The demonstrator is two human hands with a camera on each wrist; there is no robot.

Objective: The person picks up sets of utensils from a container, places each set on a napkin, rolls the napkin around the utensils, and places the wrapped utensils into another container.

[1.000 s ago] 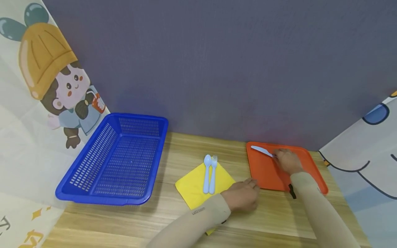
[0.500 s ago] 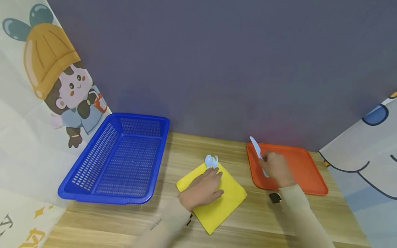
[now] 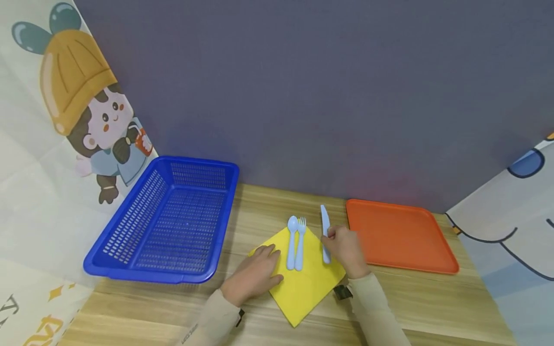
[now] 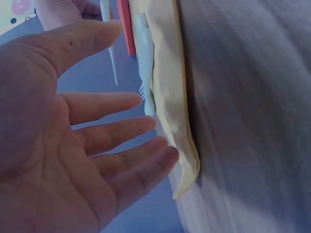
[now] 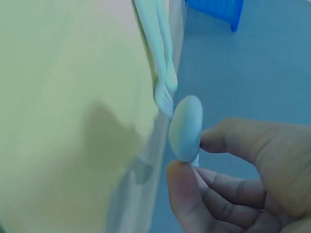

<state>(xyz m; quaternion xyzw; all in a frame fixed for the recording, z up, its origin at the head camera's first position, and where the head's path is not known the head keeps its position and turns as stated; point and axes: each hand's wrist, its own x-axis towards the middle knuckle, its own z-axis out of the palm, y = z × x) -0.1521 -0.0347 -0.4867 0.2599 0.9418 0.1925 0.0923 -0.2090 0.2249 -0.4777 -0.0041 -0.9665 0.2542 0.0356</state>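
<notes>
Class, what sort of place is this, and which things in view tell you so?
Probably a staged tabletop practice corner, not a real dining room: a wooden table, a plain grey backdrop flanked by cartoon-printed sheets, and toy-like plastic cutlery on a yellow napkin.

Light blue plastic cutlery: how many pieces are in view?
3: the spoon and fork lie together on the yellow napkin; the knife is in the right hand.
</notes>
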